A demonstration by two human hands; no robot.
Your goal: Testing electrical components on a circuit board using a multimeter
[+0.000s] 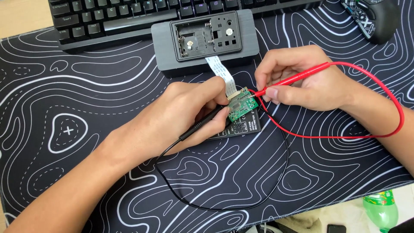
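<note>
The left hand (181, 114) is closed around a black probe (202, 125), held like a pen, and its tip comes to the left edge of a small green circuit board (241, 105). The right hand (302, 82) is also closed, pinching a red probe (297, 77) between thumb and fingers; the red tip touches the right side of the same board. So both probes are already set on the board, and the board itself lies in the middle of the tabletop, between the two hands.

The board rests on top of a black multimeter (241, 128), which is mostly hidden under the left hand. I cannot see its screen or dial from here, so I cannot tell if any reading shows. The black lead (258, 190) makes a wide loop on the patterned mat (64, 108) below the hands, and the red lead (388, 103) curves around the right wrist and back toward the meter.

A white flat ribbon cable (220, 71) joins the board to a grey rectangular case (205, 39) just behind it. The case lies with its inside open: the cover is off and the compartment looks empty, with the board taken out but still connected by the ribbon. As far as I can judge, opening and taking out are finished and the probing is in progress; putting the board back in the case and closing it is not yet done.

Behind the case stands a black keyboard (129, 17); a mouse (371, 17) is at the far right, and a green bottle (381, 209) lies beyond the near edge of the mat.
</note>
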